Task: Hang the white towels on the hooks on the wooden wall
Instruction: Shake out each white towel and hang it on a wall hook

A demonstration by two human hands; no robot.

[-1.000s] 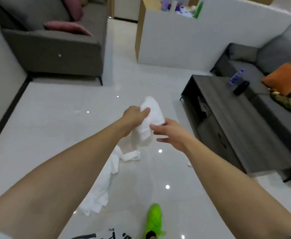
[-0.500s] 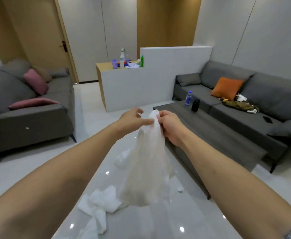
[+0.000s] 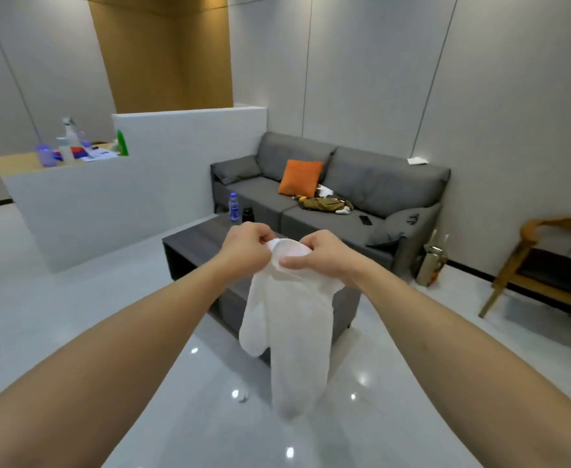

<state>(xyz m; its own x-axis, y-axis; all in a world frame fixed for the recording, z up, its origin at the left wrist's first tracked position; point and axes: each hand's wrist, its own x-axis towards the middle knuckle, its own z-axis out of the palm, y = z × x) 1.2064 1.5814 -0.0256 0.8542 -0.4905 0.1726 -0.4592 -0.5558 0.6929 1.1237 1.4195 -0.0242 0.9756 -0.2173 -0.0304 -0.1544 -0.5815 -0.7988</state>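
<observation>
1. You are holding one white towel (image 3: 289, 319) up in front of you with both hands, and both arms are reaching forward.
2. Your left hand (image 3: 245, 249) is pinching the towel's top edge, with the fingers curled round the cloth.
3. Your right hand (image 3: 324, 255) is gripping the same edge just to the right of it, the thumb pressing along the fold.
4. Between the two grips a short loop of the edge is arching upward; below them the rest of the towel is hanging loose in two lobes above the glossy floor (image 3: 108, 332).
5. Right behind your hands one dark coffee table (image 3: 196, 244) is standing, with two bottles on it beyond your left hand: one blue (image 3: 233, 206) and one black (image 3: 247, 214).
6. Farther beyond your right hand one grey sofa (image 3: 378, 190) is carrying one orange cushion (image 3: 300, 177).
7. High beyond your left hand one wooden wall panel (image 3: 166, 52) is showing; you cannot make out any hooks on it.
8. Far to the right of your grip one wooden chair (image 3: 544, 271) is standing.
</observation>
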